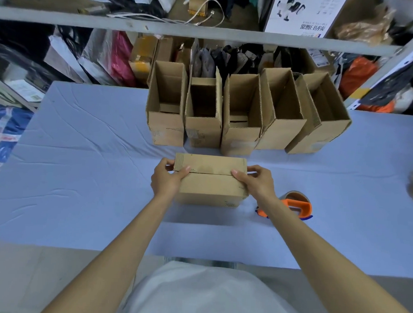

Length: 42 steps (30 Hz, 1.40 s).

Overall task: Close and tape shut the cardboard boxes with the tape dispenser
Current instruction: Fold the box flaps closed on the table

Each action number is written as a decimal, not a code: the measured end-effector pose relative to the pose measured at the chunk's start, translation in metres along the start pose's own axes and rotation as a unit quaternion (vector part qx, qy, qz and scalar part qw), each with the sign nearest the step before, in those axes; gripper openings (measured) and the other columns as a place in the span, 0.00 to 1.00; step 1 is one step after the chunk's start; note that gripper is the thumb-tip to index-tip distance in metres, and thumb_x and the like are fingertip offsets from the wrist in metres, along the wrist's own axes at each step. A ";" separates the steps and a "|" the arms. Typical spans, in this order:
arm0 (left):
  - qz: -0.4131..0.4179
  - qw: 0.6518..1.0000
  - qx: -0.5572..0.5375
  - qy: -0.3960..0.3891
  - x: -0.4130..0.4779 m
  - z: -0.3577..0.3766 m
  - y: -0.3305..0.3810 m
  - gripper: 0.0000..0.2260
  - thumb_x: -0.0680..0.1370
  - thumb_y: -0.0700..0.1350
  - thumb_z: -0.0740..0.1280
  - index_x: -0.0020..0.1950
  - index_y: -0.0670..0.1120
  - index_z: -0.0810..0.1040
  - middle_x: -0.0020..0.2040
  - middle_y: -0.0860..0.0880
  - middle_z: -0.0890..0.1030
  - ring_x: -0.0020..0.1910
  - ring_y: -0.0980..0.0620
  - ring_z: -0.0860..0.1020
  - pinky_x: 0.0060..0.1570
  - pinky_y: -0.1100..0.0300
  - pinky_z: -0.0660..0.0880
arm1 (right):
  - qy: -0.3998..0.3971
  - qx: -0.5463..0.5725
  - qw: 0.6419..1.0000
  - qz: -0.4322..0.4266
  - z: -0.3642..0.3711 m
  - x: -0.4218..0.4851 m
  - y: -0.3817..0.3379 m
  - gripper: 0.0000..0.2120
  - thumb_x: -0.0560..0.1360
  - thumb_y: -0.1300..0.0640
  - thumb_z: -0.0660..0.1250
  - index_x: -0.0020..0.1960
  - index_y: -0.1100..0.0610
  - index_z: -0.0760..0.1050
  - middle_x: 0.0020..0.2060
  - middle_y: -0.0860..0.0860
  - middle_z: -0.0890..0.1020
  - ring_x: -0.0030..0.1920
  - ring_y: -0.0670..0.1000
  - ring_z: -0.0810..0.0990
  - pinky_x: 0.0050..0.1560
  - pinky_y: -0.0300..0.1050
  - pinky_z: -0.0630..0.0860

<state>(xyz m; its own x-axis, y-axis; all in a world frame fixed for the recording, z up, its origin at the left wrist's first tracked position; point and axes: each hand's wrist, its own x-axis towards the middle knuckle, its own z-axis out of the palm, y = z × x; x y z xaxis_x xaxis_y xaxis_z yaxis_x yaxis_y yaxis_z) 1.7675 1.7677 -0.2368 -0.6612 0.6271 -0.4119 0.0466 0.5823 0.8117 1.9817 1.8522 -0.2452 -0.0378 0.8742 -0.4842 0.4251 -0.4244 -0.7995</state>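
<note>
Holding the cardboard box (210, 180) at the table's middle, I press both top flaps down: my left hand (168, 178) clamps its left end, thumb on the near flap, and my right hand (255, 182) clamps its right end likewise. The flaps meet along a seam across the top. Faint print on the box's near face is unreadable.

The tape dispenser (293, 205), orange with a brown roll, lies on the blue table cover (82, 151) just right of my right wrist, apart from the box.

Five open boxes (241, 115) stand in a touching row directly behind. A white carton (301, 13) on the shelf carries inverted printing, too blurred to read.

Bare cover extends left and near the table's front edge.
</note>
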 end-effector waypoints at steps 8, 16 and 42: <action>0.032 0.997 0.064 0.024 -0.005 0.002 0.002 0.12 0.72 0.52 0.74 0.47 0.50 0.74 0.48 0.54 0.78 0.45 0.51 0.76 0.43 0.57 0.68 | -0.004 -0.029 0.999 -0.013 0.000 -0.001 -0.001 0.22 0.66 0.46 0.77 0.54 0.58 0.78 0.44 0.51 0.83 0.44 0.50 0.82 0.43 0.47 0.79; 0.027 0.996 0.090 0.014 0.000 -0.001 0.001 0.14 0.72 0.52 0.75 0.50 0.50 0.73 0.49 0.52 0.77 0.46 0.50 0.75 0.43 0.57 0.69 | 0.133 -0.173 0.973 -0.073 -0.068 -0.020 0.048 0.08 0.69 0.66 0.65 0.47 0.58 0.72 0.43 0.51 0.79 0.44 0.54 0.77 0.38 0.42 0.72; 0.045 0.994 0.095 -0.015 -0.008 0.001 0.004 0.14 0.71 0.52 0.75 0.48 0.49 0.73 0.44 0.56 0.76 0.42 0.54 0.75 0.34 0.62 0.65 | -0.154 -0.091 0.960 -0.215 -0.093 -0.040 -0.060 0.15 0.74 0.49 0.69 0.56 0.43 0.67 0.50 0.40 0.80 0.52 0.46 0.80 0.37 0.36 0.78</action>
<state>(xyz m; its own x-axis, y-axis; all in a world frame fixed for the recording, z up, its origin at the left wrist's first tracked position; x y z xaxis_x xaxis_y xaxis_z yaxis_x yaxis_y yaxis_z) 1.7738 1.7656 -0.2308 -0.6257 0.6943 -0.3555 0.2470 0.6086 0.7540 2.0420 1.8645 -0.1451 -0.4991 0.8358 -0.2287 0.4597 0.0317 -0.8875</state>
